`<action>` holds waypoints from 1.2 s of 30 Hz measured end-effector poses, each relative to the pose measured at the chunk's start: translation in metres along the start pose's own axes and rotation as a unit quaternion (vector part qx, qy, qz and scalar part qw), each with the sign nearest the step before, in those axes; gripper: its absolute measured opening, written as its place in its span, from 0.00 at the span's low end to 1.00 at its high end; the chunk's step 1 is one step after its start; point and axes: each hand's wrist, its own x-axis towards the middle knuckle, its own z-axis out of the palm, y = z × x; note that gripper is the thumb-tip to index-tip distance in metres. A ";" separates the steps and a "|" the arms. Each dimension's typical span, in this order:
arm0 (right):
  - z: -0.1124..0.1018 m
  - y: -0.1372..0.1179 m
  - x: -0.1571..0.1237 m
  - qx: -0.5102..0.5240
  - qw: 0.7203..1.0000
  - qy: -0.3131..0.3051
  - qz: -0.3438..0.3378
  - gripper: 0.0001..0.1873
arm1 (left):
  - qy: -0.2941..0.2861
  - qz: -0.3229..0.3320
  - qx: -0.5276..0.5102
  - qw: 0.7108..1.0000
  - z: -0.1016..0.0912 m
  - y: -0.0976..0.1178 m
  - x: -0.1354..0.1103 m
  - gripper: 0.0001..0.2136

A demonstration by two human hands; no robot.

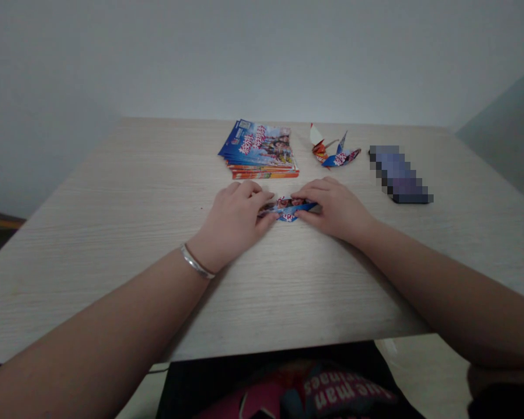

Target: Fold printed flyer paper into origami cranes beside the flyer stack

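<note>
A small folded piece of printed paper [288, 209], blue with red and white, lies on the wooden table [113, 203]. My left hand [233, 221] pinches its left end with curled fingers; a silver bangle sits on that wrist. My right hand [336, 206] pinches its right end, fingers pressed down on it. Both hands rest on the tabletop, almost touching each other.
A stack of printed paper sheets [259, 150] lies behind the hands. To its right stands a finished folded paper crane [332, 149]. A dark phone [399, 173], blurred out, lies further right. The table's front edge is close to my body.
</note>
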 end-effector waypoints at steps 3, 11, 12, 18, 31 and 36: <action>0.001 0.001 0.001 0.025 1.000 -0.001 0.001 0.11 | -0.012 0.004 -0.014 1.000 0.001 0.000 0.001 0.16; 0.003 -0.001 0.001 0.116 0.993 0.019 -0.003 0.10 | 0.000 -0.005 -0.076 0.997 0.002 0.001 0.006 0.14; 0.002 -0.002 0.001 0.132 0.991 0.020 0.004 0.11 | 0.001 -0.008 -0.083 0.997 0.002 0.001 0.007 0.13; -0.001 -0.008 0.001 0.203 0.977 0.036 0.048 0.06 | 0.011 -0.001 -0.119 0.993 0.000 0.003 0.007 0.13; 0.002 -0.008 -0.001 0.068 0.988 0.074 -0.121 0.05 | 0.024 0.119 -0.106 0.987 0.006 -0.001 0.006 0.08; 0.001 -0.007 -0.001 -0.008 0.990 0.026 -0.139 0.07 | -0.014 0.176 -0.018 0.984 -0.002 -0.003 0.004 0.11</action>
